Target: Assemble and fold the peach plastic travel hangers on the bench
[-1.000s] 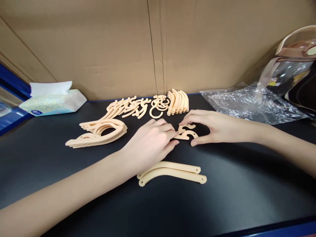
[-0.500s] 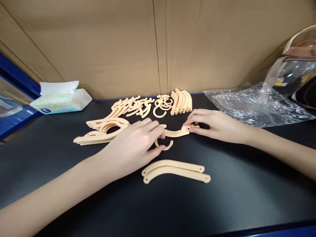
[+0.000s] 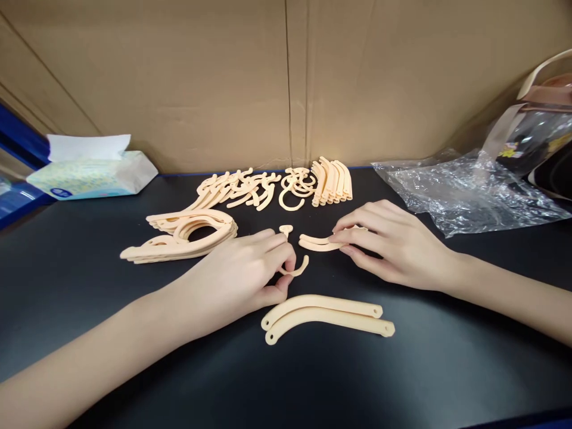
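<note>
Beige hook (image 3: 301, 269) between both hands (image 3: 241, 268) (image 3: 388, 241), touching the left.

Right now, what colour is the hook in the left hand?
The hook is pale beige, clearest in head view.

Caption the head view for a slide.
Left hand pinches a hook, right hand touches two thin strips; two thick strips lie nearer the wearer on the black table.
</note>
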A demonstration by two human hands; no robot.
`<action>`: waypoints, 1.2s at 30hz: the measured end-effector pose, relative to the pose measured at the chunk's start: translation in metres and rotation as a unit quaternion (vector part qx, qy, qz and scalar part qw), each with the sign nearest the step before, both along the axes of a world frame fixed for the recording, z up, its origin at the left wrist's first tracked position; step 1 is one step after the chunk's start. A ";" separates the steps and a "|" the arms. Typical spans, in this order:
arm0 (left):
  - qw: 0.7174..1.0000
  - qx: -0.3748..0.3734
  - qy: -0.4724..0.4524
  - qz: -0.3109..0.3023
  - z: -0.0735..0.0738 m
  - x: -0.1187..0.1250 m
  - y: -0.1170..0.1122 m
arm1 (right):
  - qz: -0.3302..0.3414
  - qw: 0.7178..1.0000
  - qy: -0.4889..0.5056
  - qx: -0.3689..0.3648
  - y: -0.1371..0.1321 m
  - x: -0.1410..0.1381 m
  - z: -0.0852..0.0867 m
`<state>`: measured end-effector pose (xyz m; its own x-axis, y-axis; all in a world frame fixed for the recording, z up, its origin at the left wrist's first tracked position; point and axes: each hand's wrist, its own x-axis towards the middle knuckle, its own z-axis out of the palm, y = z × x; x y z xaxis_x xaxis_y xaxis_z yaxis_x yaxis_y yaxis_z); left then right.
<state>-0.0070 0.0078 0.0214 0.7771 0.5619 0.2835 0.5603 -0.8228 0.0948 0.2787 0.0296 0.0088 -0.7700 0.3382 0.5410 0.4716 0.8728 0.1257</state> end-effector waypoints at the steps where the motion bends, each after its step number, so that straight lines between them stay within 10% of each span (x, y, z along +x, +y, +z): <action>1: 1.000 0.005 0.000 -0.002 -0.001 0.001 0.000 | 0.004 1.000 -0.007 0.007 -0.002 -0.001 0.000; 19: 0.991 0.122 -0.025 -0.039 0.006 0.008 -0.003 | 0.028 0.997 -0.028 0.069 -0.013 -0.013 -0.002; 27: 0.977 -0.102 -0.175 -0.071 -0.001 0.016 -0.023 | 0.043 0.988 -0.025 0.150 -0.013 -0.018 -0.001; 33: 0.867 -0.340 -0.360 -0.056 0.000 0.021 -0.026 | 0.074 0.983 -0.019 0.167 -0.014 -0.011 0.002; 36: 0.855 -0.363 -0.368 -0.048 0.001 0.020 -0.023 | 0.089 0.984 -0.002 0.152 -0.014 -0.007 0.000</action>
